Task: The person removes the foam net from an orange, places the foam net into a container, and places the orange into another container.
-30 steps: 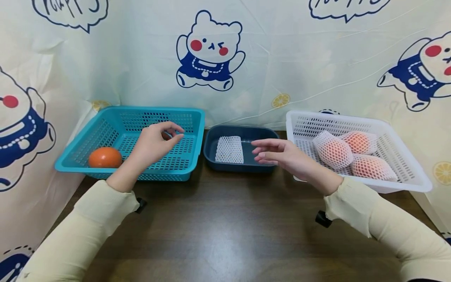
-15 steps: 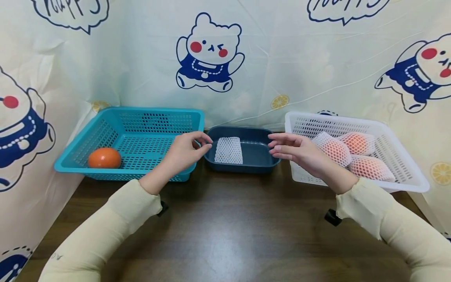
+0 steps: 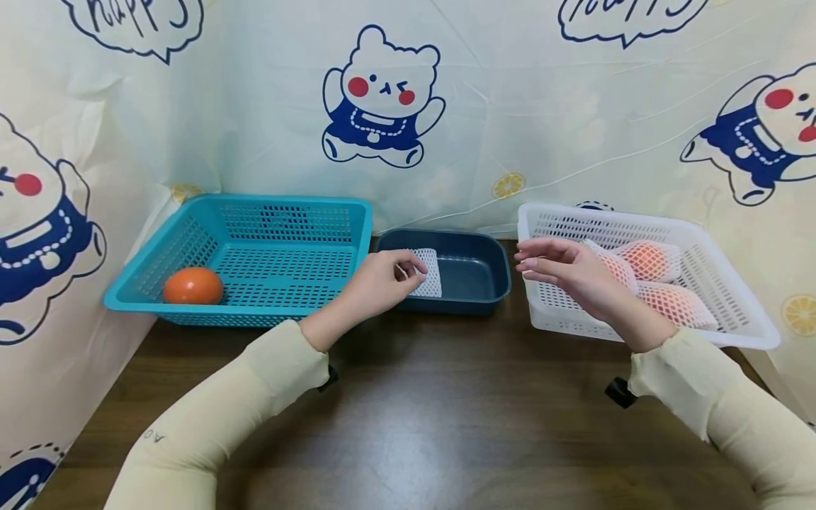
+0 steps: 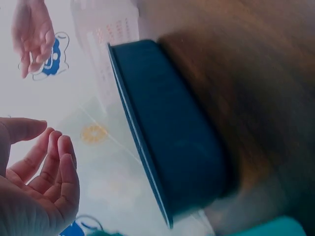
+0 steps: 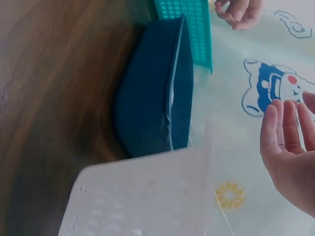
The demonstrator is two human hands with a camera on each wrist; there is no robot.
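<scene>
My left hand (image 3: 382, 285) hovers over the left side of a dark blue tray (image 3: 474, 306), fingers loosely bent and holding nothing. Beneath it lies a white foam fruit net (image 3: 432, 276), partly covered by that hand in the head view. In the left wrist view the thumb and fingers stand above the tray's rim. My right hand (image 3: 576, 273), relaxed and holding nothing, is over the near left part of a white basket (image 3: 742, 322). Inside that basket are several peach-coloured fruits in foam nets (image 3: 676, 304), one partly hidden behind the hand.
A teal basket (image 3: 293, 205) stands on the left with one orange fruit (image 3: 194, 286) in its near left corner. All three containers line the back of a brown wooden table (image 3: 408, 411). Behind them hangs a printed cloth (image 3: 484, 106).
My left hand has moved right, from above the teal basket to above the dark blue tray. My right hand has drawn back to the right, from the tray to the white basket.
</scene>
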